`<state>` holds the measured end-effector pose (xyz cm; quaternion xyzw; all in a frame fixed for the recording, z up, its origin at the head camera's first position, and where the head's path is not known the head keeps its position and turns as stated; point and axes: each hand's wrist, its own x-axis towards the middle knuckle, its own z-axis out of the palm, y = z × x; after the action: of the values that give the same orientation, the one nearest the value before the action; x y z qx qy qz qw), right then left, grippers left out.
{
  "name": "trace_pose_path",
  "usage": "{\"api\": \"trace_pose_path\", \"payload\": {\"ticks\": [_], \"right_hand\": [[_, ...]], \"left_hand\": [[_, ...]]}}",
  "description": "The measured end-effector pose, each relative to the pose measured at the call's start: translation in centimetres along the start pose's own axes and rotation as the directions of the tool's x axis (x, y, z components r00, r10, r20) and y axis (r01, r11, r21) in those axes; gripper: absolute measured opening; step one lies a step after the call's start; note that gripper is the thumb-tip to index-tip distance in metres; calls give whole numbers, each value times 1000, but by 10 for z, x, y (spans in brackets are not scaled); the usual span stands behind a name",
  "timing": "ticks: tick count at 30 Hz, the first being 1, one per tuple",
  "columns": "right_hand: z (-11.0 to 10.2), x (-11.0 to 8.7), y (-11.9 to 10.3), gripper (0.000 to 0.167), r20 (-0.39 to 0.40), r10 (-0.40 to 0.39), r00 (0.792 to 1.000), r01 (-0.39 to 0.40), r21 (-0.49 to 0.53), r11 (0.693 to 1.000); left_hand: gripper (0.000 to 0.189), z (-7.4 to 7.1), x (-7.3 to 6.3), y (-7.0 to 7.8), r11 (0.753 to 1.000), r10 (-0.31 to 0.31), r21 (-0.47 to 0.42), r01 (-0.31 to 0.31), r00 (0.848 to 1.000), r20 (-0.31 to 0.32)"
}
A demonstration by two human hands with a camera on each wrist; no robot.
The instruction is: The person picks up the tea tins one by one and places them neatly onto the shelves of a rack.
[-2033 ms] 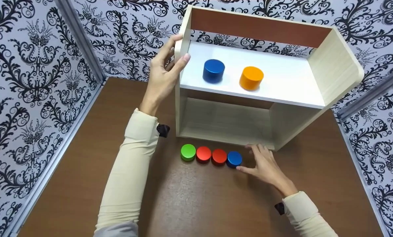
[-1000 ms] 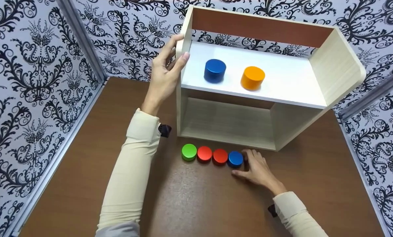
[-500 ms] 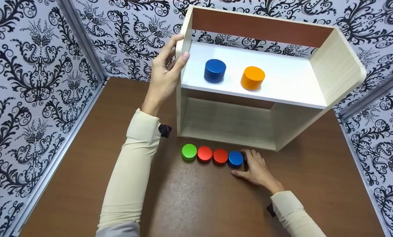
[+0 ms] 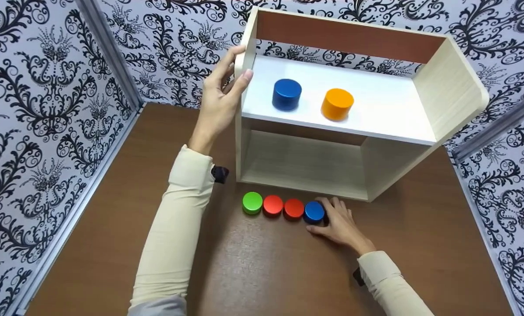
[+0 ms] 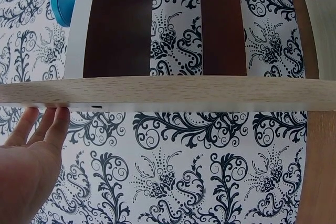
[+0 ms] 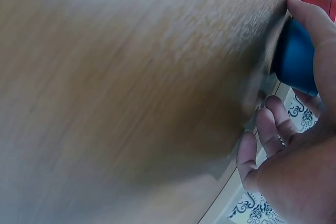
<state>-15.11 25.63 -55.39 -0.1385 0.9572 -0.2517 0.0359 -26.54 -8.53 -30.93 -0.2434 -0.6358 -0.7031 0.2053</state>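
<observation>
My left hand (image 4: 218, 105) grips the left side panel (image 4: 240, 149) of a small two-tier wooden shelf, thumb at its front edge. Three fingertips press against this panel (image 5: 184, 92) in the left wrist view. On the table my right hand (image 4: 340, 224) spans a blue cylinder (image 4: 314, 211), thumb in front and index finger behind. The right wrist view has the thumb alongside that blue cylinder (image 6: 296, 61), the other fingers loosely bent. Leftward in the same row stand two red cylinders (image 4: 294, 209) and a green cylinder (image 4: 252, 202).
Another blue cylinder (image 4: 286, 94) and an orange cylinder (image 4: 337, 104) stand on the shelf's white upper board (image 4: 389, 105). The shelf's lower board (image 4: 305, 162) lies just behind the row. Patterned walls (image 4: 47, 131) enclose the brown table (image 4: 262, 272).
My right hand has moved left and drawn its thumb and index finger in round the blue cylinder at the row's end. The left hand keeps its hold on the shelf.
</observation>
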Motion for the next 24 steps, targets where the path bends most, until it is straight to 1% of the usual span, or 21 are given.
{"api": "trace_pose_path", "payload": {"ticks": [6, 13, 21, 24], "right_hand": [[0, 3, -2, 80, 23, 3, 1000, -3, -1, 1000], [-2, 7, -4, 81, 65, 37, 997, -38, 13, 999], [1, 7, -3, 72, 14, -24, 1000, 25, -23, 999], [1, 6, -3, 70, 6, -29, 1000, 29, -24, 999]], "left_hand": [[45, 0, 0, 1, 1000, -4, 1, 4, 1000, 0], [45, -1, 0, 0, 1000, 11, 1, -11, 1000, 1], [45, 0, 0, 0, 1000, 8, -15, -8, 1000, -7], [45, 0, 0, 0, 1000, 6, -6, -6, 1000, -5]]}}
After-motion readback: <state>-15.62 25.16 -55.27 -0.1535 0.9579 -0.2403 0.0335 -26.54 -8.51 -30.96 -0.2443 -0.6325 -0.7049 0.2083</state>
